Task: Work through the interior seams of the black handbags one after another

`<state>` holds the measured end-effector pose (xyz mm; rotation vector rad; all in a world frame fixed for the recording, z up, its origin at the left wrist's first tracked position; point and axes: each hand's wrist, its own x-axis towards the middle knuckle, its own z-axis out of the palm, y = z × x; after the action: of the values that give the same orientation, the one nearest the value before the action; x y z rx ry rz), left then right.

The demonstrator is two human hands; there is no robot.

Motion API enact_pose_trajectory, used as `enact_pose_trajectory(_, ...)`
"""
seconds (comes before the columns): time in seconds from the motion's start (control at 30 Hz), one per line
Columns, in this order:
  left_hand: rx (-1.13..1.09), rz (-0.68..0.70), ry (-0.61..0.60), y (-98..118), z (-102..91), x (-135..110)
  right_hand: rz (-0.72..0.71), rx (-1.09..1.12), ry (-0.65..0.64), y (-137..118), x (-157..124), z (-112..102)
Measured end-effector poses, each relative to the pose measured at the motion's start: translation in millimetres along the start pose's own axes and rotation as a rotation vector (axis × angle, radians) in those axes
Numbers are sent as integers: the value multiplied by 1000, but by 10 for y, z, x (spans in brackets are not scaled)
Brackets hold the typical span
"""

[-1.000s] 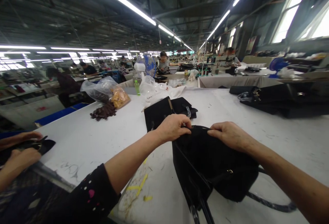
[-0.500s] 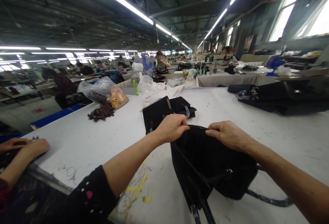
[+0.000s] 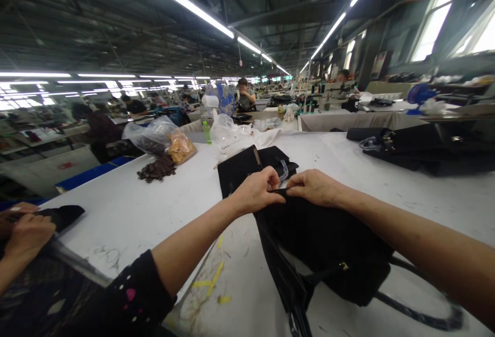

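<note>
A black handbag (image 3: 320,239) with a small gold-coloured clasp and long handles lies tilted on the white table in front of me. My left hand (image 3: 260,188) pinches its top edge, thumb stretched along the rim. Close beside it, my right hand (image 3: 315,187) grips the same edge between thumb and fingers. One plastic-wrapped handle (image 3: 421,316) loops out to the right, beneath my right forearm. Just behind my hands lies another black bag (image 3: 237,169), partly covered by my left hand.
More black bags (image 3: 433,146) lie at the right. Dark brown strips (image 3: 157,169), an orange-filled plastic bag (image 3: 181,146) and clear plastic (image 3: 230,133) are at the back. At far left, a co-worker's hands (image 3: 31,231) hold a black piece. Yellow tape (image 3: 215,279) marks the table (image 3: 147,213).
My right hand has slid left along the bag's edge, closer to my left hand. My left fingers have shifted their pinch. The co-worker's hands have moved, and more of their black piece shows.
</note>
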<state>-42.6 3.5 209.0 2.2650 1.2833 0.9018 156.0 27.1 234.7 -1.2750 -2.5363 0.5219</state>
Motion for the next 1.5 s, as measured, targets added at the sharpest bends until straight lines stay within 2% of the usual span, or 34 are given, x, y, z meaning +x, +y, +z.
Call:
enact_pose_trajectory(0.1,-214,-145,-55,-120,-56,-43,26,29,-3,15,40,10)
enact_pose_trajectory(0.2,-282,-229,-104,-226,-72,-16,20,32,23,42,44,23)
enact_pose_trajectory(0.33,-266,-238,-95,-297,-69,76,19,-37,58,66,45,34)
enact_pose_trajectory(0.5,-362,-246,-64,-274,-63,104,16,-111,86,46,44,56)
enact_pose_trajectory(0.67,-290,-237,-25,-289,-31,90,76,-170,131,-48,85,87)
enact_pose_trajectory(0.8,-289,-233,-4,-325,-6,69,64,-9,88,-44,93,123)
enact_pose_trajectory(0.87,-292,-227,0,-315,-5,52,34,45,103,-15,70,143)
enact_pose_trajectory(1.0,-309,-212,-41,-252,-18,26,-63,0,201,28,10,164)
enact_pose_trajectory(1.1,-239,-160,-35,-210,-20,19,-32,-11,167,39,-12,160)
enact_pose_trajectory(1.23,-114,-90,-3,-159,-10,22,-61,-26,150,42,-17,153)
enact_pose_trajectory(1.5,-7,-115,2,-96,-22,23,-17,-64,154,-34,-27,187)
